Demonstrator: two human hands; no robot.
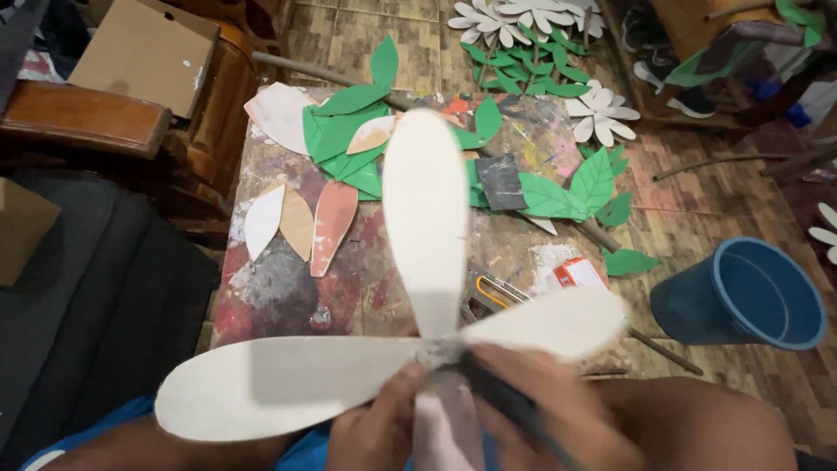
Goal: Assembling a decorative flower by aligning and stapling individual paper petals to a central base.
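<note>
A large white foam flower point(427, 227) with several long petals is held up over my lap, its centre near the bottom middle. My left hand point(377, 429) grips it from below at the centre, thumb on the joint. My right hand point(549, 419) holds a thin dark stick-like tool point(514, 406) whose tip touches the flower's centre. One petal points away from me, one left, one right, and one hangs down between my hands.
A paint-stained board point(288, 288) carries green foam leaves point(558, 194), white and tan petal cut-outs point(296, 222), a cutter and an orange-and-white box point(580, 273). A blue bucket point(741, 301) stands on the floor at right. More white flowers point(602, 113) lie farther back. Wooden furniture at left.
</note>
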